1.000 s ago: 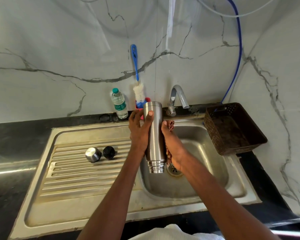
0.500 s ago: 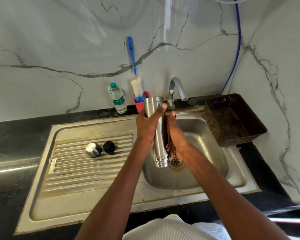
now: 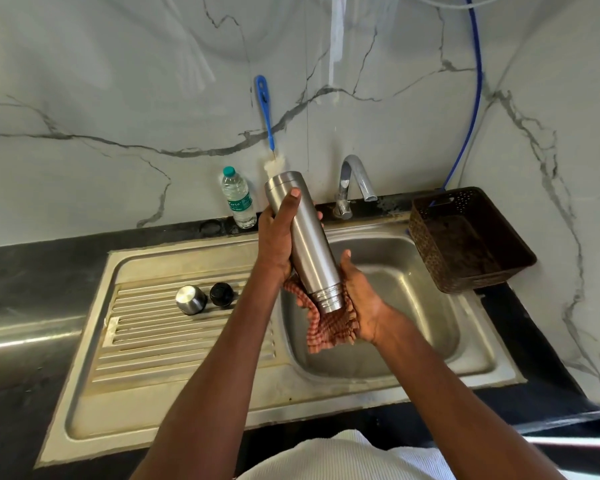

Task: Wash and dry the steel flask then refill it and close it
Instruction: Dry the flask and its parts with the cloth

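**Drying the flask, neck down, over the basin**

Tilted now, where half a second ago it stood nearly upright: the steel flask [image 3: 305, 244] leans with its base up toward the wall and its threaded neck down into the checked cloth [image 3: 329, 327]. The left hand [image 3: 278, 244] is wrapped round the upper body, thumb laid along the steel. The right hand [image 3: 361, 296] cups the cloth from below and to the side, fingers curled up against the flask's lower part. All of it hangs above the sink [image 3: 465, 372].

To do this well, I'd say: keep the left grip firm and twist the flask inside the cloth, working from neck to base so drips run into the fabric. The threads will likely hold water, so press the cloth into those grooves.

Off to the left of the left hand, the steel cap [image 3: 190, 299] and black stopper [image 3: 221, 295] wait on the draining board. Beyond the hands stands a water bottle [image 3: 238, 199].
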Available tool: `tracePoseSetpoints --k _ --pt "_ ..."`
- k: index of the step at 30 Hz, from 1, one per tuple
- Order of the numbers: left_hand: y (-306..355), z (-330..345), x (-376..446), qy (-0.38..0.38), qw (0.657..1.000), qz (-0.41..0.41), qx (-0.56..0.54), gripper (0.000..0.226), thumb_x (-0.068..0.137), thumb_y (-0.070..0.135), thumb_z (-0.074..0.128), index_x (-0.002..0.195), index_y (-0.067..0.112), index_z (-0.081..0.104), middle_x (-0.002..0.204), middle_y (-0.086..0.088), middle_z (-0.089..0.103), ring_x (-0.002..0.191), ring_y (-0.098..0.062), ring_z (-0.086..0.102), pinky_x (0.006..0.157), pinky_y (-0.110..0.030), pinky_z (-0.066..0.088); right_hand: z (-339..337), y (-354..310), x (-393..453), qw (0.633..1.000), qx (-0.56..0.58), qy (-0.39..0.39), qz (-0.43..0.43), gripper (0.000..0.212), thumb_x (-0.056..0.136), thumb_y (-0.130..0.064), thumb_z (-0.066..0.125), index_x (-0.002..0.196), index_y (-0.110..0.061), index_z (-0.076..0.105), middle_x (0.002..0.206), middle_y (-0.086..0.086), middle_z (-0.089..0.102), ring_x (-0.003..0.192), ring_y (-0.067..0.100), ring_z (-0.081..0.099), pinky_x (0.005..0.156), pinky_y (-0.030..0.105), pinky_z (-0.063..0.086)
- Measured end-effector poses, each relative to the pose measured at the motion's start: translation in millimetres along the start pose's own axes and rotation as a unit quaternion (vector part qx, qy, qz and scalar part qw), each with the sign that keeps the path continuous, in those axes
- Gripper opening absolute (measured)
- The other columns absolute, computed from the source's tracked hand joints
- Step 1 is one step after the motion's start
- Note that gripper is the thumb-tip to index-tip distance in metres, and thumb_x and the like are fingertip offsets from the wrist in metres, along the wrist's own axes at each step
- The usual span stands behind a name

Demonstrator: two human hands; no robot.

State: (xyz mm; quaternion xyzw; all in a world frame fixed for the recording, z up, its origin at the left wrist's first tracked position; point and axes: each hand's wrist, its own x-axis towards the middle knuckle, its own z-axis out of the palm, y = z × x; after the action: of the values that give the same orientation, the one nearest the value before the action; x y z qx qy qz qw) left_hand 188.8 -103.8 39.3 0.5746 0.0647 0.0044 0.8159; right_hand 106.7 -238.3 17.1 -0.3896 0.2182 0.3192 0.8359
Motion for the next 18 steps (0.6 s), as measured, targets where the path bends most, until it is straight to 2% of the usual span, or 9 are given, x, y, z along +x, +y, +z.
tracePoseSetpoints --k 2,5,7,9,12,14,15,16,18 --pt "-4.2 -0.8 1.3 0.034 0.999 0.01 0.018 0.059 0.09 0.046 0.077 0.126 0.0 0.065 0.099 -0.025 0.074 0.083 -0.035 0.072 0.077 -0.049 0.062 4.2 0.2 -1.4 0.998 -0.033 0.045 -0.016 0.093 0.099 -0.076 0.02 0.135 0.001 0.057 0.099 0.026 0.073 0.073 0.032 0.073 0.062 0.034 0.061" --pt "-9.3 3.9 2.1 0.135 0.987 0.049 0.078 0.06 0.081 0.052 0.083 0.113 0.003 0.066 0.094 -0.014 0.074 0.08 -0.024 0.072 0.072 -0.043 0.061 8.3 11.4 5.1 0.967 -0.174 0.151 -0.109 0.093 0.095 -0.083 0.017 0.13 -0.012 0.066 0.11 0.025 0.074 0.098 0.04 0.073 0.088 0.047 0.06" --pt "-9.3 12.1 -4.1 0.253 0.957 0.055 0.128 0.061 0.082 0.051 0.084 0.116 0.006 0.06 0.097 -0.003 0.07 0.081 -0.017 0.068 0.071 -0.031 0.051 10.7 19.2 0.3 0.841 -0.442 0.25 -0.188 0.088 0.096 -0.08 0.008 0.135 -0.023 0.062 0.116 0.019 0.072 0.11 0.039 0.067 0.096 0.043 0.049" --pt "-9.1 19.6 -12.0 0.334 0.923 0.076 0.173 0.062 0.082 0.05 0.083 0.121 0.011 0.055 0.103 0.001 0.067 0.083 -0.015 0.065 0.068 -0.023 0.047 12.8 29.6 -8.6 0.728 -0.576 0.283 -0.241 0.076 0.1 -0.069 0.007 0.139 -0.021 0.053 0.123 0.016 0.068 0.112 0.04 0.064 0.092 0.044 0.045" --pt "-8.3 24.9 -18.6 0.349 0.912 0.11 0.185 0.064 0.083 0.049 0.083 0.126 0.014 0.052 0.104 0.003 0.065 0.077 -0.008 0.064 0.061 -0.016 0.046 19.4 43.6 -17.7 0.647 -0.649 0.286 -0.279 0.068 0.103 -0.061 0.009 0.143 -0.021 0.047 0.131 0.01 0.062 0.112 0.038 0.062 0.094 0.046 0.045" --pt "-4.1 21.9 -18.8 0.357 0.916 0.094 0.158 0.062 0.084 0.048 0.083 0.126 0.013 0.051 0.102 0.006 0.064 0.076 -0.004 0.062 0.062 -0.016 0.046 20.2 43.1 -14.6 0.662 -0.619 0.294 -0.303 0.07 0.102 -0.062 0.008 0.14 -0.022 0.051 0.128 0.008 0.064 0.112 0.035 0.062 0.095 0.044 0.043" --pt "-2.4 19.4 -18.1 0.354 0.921 0.081 0.14 0.06 0.085 0.047 0.083 0.124 0.013 0.052 0.1 0.007 0.064 0.076 -0.004 0.062 0.064 -0.019 0.048 17.5 39.8 -8.2 0.696 -0.582 0.293 -0.303 0.071 0.103 -0.063 0.008 0.134 -0.022 0.056 0.121 0.009 0.067 0.108 0.032 0.065 0.092 0.04 0.045" --pt "-1.1 16.6 -18.4 0.341 0.929 0.071 0.122 0.057 0.085 0.046 0.083 0.121 0.013 0.054 0.097 0.007 0.065 0.076 -0.004 0.064 0.067 -0.023 0.052 16.1 33.4 -2.7 0.75 -0.526 0.283 -0.285 0.073 0.103 -0.065 0.009 0.126 -0.021 0.062 0.112 0.01 0.071 0.1 0.03 0.068 0.087 0.036 0.049" --pt "-1.0 11.2 -21.8 0.274 0.955 0.082 0.076 0.046 0.087 0.04 0.084 0.117 0.013 0.061 0.094 0.005 0.07 0.078 -0.009 0.069 0.075 -0.032 0.06 11.3 16.3 7.7 0.91 -0.314 0.201 -0.18 0.079 0.102 -0.072 0.018 0.121 -0.016 0.07 0.101 0.021 0.075 0.092 0.036 0.073 0.087 0.042 0.059"
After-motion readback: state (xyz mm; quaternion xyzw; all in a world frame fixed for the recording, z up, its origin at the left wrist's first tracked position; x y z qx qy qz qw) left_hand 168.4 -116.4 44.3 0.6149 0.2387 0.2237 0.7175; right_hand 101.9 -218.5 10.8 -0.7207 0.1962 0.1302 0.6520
